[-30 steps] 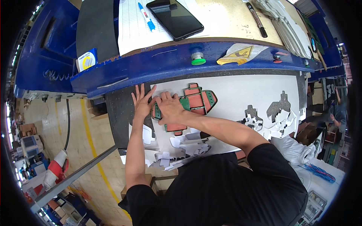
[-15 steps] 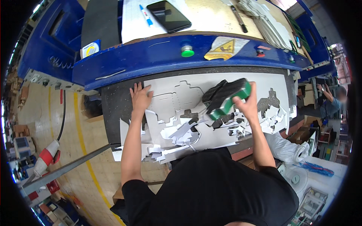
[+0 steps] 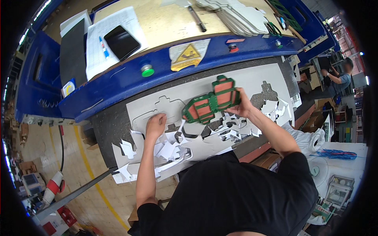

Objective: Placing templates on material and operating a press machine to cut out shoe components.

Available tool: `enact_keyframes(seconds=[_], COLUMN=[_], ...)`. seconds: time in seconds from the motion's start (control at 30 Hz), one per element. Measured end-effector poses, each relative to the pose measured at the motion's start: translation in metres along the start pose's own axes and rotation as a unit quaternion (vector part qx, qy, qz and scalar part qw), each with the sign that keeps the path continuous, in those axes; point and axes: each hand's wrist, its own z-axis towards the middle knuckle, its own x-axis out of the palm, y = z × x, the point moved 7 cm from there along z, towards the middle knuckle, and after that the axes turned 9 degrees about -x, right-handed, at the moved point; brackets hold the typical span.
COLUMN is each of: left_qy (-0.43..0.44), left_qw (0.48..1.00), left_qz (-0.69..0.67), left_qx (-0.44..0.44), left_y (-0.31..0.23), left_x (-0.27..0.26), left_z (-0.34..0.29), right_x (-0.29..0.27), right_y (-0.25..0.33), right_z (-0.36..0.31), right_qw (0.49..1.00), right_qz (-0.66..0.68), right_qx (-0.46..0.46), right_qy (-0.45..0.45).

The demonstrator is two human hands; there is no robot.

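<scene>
My right hand (image 3: 243, 105) grips the right end of a green cutting die (image 3: 212, 100) with salmon-orange pads, its padded side facing up. It is held over a white cardboard sheet (image 3: 256, 76), and I cannot tell whether it touches the sheet. At the lower edge of an outline cut (image 3: 163, 103) in that sheet, my left hand (image 3: 156, 125) has its fingers drawn together. Whatever lies between those fingertips is too small to make out. White cardboard scraps (image 3: 169, 149) lie bent and loose between me and the outline, with dark holes in the sheet beside them.
A blue press beam (image 3: 118, 84) crosses behind the sheet, with a green button (image 3: 147, 70) and a red button (image 3: 233, 48). Beyond it a phone (image 3: 123, 42), a marker (image 3: 197, 19) and stacked cardboard pieces (image 3: 236, 17) lie on a wooden top. Another person (image 3: 339, 78) stands far right.
The die has been turned in my right hand, so its padded face now shows instead of its dark side. My left hand left the sheet's far-left edge and curled its fingers. The view shifted too.
</scene>
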Motion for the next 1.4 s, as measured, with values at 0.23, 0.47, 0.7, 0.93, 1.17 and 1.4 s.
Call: enact_keyframes(seconds=[0.23, 0.47, 0.7, 0.93, 1.17, 1.4], left_qy=[0.044, -0.132, -0.246, -0.275, -0.266, -0.199], left_qw=[0.994, 0.979, 0.965, 0.960, 0.964, 0.979], left_qz=[0.103, 0.154, 0.094, 0.043, 0.030, 0.031], left_qx=[-0.003, 0.001, 0.002, -0.014, 0.013, -0.007], left_y=[-0.066, -0.084, -0.087, -0.078, -0.055, -0.060], left_x=[0.069, 0.112, 0.140, 0.140, 0.132, 0.134], left_z=[0.015, 0.024, 0.003, -0.010, -0.027, -0.043], right_x=[-0.079, -0.096, -0.103, -0.095, -0.087, -0.084], right_y=[0.009, 0.073, 0.092, 0.087, 0.069, 0.055], right_z=[0.067, 0.077, 0.093, 0.091, 0.075, 0.068], right_qw=[0.968, 0.738, 0.621, 0.615, 0.623, 0.616], right_qz=[-0.214, -0.595, -0.597, -0.586, -0.589, -0.615], right_qx=[0.115, -0.292, -0.493, -0.516, -0.497, -0.483], right_qy=[0.064, 0.124, 0.122, 0.107, 0.132, 0.097])
